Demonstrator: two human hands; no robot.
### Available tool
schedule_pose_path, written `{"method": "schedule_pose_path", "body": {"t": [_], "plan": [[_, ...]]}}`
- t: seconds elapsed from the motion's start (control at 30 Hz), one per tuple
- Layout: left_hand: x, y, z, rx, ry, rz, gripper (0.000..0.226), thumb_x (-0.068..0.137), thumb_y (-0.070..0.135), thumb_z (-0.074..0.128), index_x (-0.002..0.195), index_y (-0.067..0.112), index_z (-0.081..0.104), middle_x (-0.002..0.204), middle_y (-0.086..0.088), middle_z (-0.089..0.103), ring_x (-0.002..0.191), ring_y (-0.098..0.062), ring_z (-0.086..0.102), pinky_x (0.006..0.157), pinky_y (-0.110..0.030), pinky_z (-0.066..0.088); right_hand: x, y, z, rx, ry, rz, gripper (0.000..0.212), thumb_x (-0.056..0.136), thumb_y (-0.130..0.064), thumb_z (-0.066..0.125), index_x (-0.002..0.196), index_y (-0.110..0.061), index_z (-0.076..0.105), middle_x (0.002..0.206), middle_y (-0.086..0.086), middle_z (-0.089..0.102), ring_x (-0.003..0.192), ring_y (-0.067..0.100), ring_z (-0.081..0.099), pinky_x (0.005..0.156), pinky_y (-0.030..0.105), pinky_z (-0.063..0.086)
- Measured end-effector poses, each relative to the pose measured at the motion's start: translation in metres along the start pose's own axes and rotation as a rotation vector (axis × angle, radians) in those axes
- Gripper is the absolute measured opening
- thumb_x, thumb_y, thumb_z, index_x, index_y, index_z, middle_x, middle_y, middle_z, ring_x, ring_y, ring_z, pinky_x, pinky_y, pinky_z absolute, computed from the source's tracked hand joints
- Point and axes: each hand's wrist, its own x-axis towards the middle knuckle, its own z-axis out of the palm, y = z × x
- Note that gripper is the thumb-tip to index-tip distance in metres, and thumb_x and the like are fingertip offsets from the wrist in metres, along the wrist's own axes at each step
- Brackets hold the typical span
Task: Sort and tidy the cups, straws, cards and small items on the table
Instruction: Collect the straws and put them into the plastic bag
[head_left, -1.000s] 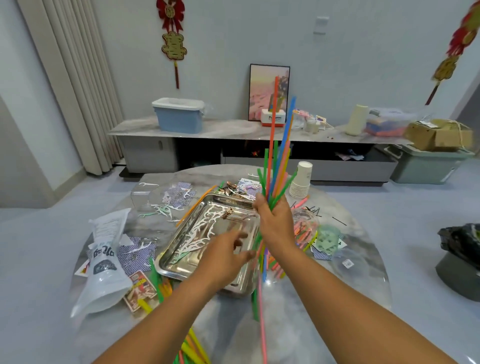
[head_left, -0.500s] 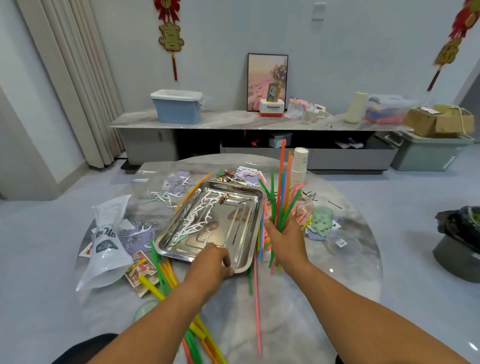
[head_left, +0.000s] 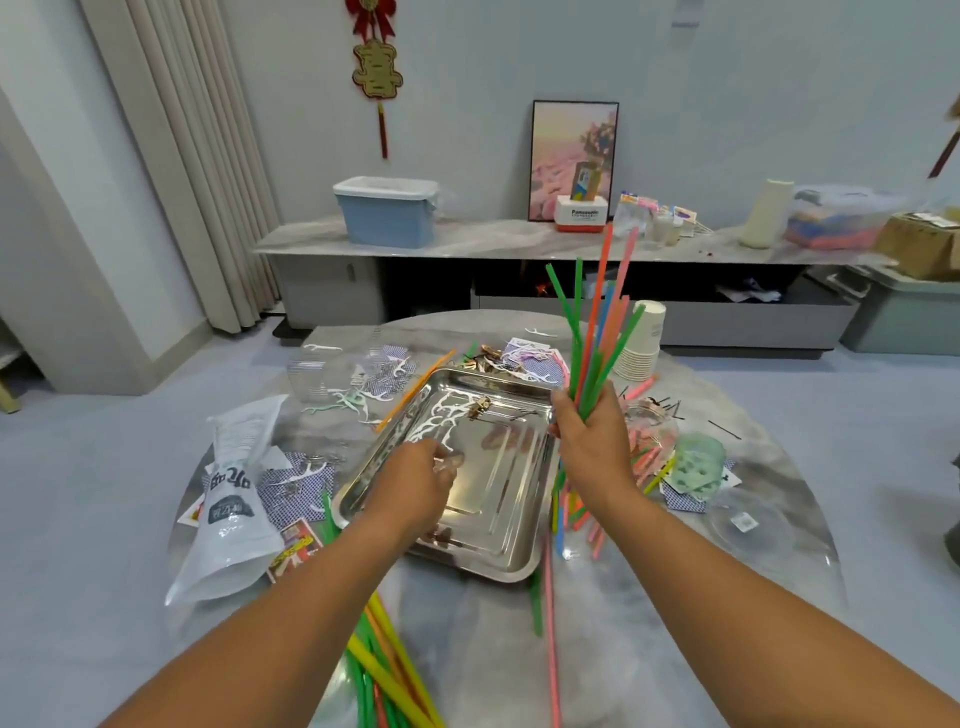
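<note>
Right hand (head_left: 589, 441) grips a bundle of straws (head_left: 597, 332) upright, just off the right rim of the steel tray (head_left: 498, 551) at mid-surface (head_left: 613, 644); straw tops fan out above the fist, lower ends reach the surface. Left hand (head_left: 415, 483) hovers over the tray, fingers loosely curled, holding nothing visible. Stack of paper cups (head_left: 641, 340) at the far edge. More straws (head_left: 387, 665) lie at the near edge. Playing cards (head_left: 288, 486) and a white pouch (head_left: 231, 499) sit toward the left edge
</note>
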Motion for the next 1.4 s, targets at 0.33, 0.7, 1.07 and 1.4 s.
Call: {"method": "schedule_pose_path", "body": {"t": [0.33,0.7,1.07,1.4], "plan": [[0.078,-0.023,-0.002,0.281,0.221,-0.049,0.034,0.096,0.009,0.060,0.129,0.014,0.062,0.117,-0.011,0.066,0.108,-0.031,0.058,0.088,-0.045,0.050,0.019,0.030,0.044,0.090,-0.028,0.022,0.009,0.101,-0.030,0.061,0.103,-0.023,0.055,0.083,0.000,0.061,0.072,0.010,0.068,0.071,0.037,0.055],[0.129,-0.038,0.002,0.380,0.135,-0.221,0.021,0.096,0.004,0.055,0.106,0.011,0.072,0.096,-0.011,0.071,0.085,-0.030,0.063,0.071,-0.038,0.049,0.023,0.044,0.051,0.132,-0.064,0.100,0.012,0.100,-0.032,0.062,0.106,-0.022,0.058,0.078,-0.001,0.066,0.078,0.021,0.072,0.068,0.035,0.051],[0.047,0.038,-0.029,-0.521,-0.062,-0.073,0.009,0.089,0.003,0.074,0.091,0.010,0.069,0.081,-0.011,0.071,0.067,-0.016,0.071,0.069,-0.033,0.060,0.010,-0.005,0.058,0.253,-0.125,0.168,0.028,0.099,-0.026,0.066,0.116,-0.004,0.061,0.098,0.009,0.073,0.088,0.020,0.074,0.083,0.052,0.061],[-0.059,0.061,-0.039,-0.658,-0.142,-0.055,0.006,0.092,-0.003,0.068,0.090,0.001,0.066,0.071,-0.011,0.063,0.063,-0.021,0.057,0.065,-0.032,0.050,-0.048,-0.053,0.040,0.171,-0.212,0.060,0.024,0.089,-0.010,0.072,0.107,-0.003,0.057,0.085,0.019,0.071,0.075,0.028,0.075,0.072,0.045,0.063]]}}
